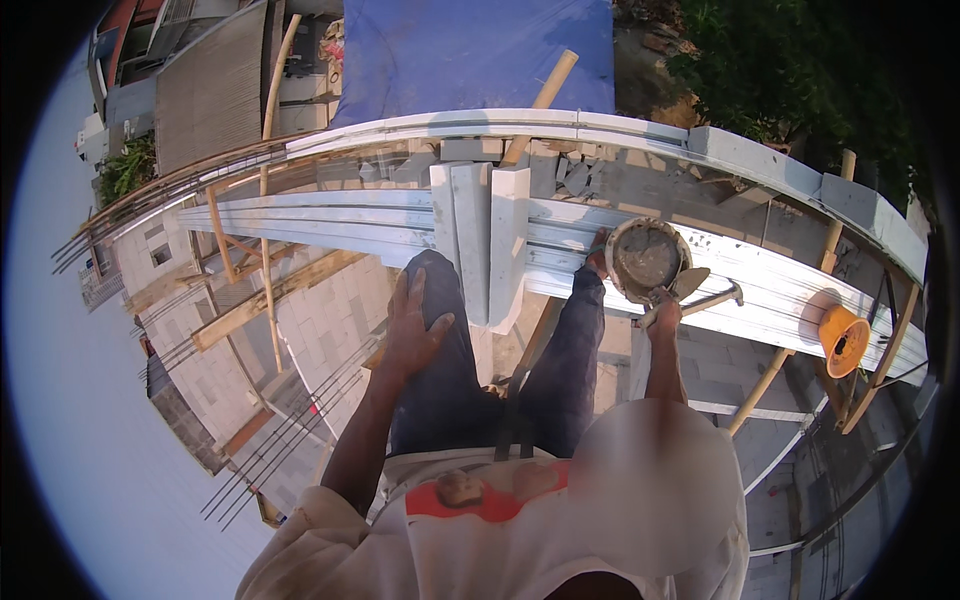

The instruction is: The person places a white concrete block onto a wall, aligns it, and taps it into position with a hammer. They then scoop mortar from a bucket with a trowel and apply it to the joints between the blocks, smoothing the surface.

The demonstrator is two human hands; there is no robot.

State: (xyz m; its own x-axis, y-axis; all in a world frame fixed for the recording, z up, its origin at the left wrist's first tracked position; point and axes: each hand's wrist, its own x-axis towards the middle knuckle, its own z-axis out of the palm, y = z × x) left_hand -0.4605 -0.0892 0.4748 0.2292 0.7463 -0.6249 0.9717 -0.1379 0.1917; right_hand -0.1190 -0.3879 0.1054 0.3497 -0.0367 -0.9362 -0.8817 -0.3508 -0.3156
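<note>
My left hand lies on my left knee with its fingers spread, holding nothing. My right hand is closed at the near rim of a round bucket filled with grey wet mortar. A trowel sticks out of that hand, its small blade at the rim. Beside it lies a hammer; its handle passes by my right hand, and the contact between them is hard to make out. Between my knees and ahead of me stand long white blocks, side by side across the metal decking.
Ribbed metal decking runs left and right at height. An orange bucket lies tipped at the right. Wooden poles and rebar rods jut out. Beyond the far wall edge is a blue sheet; lower floors show below.
</note>
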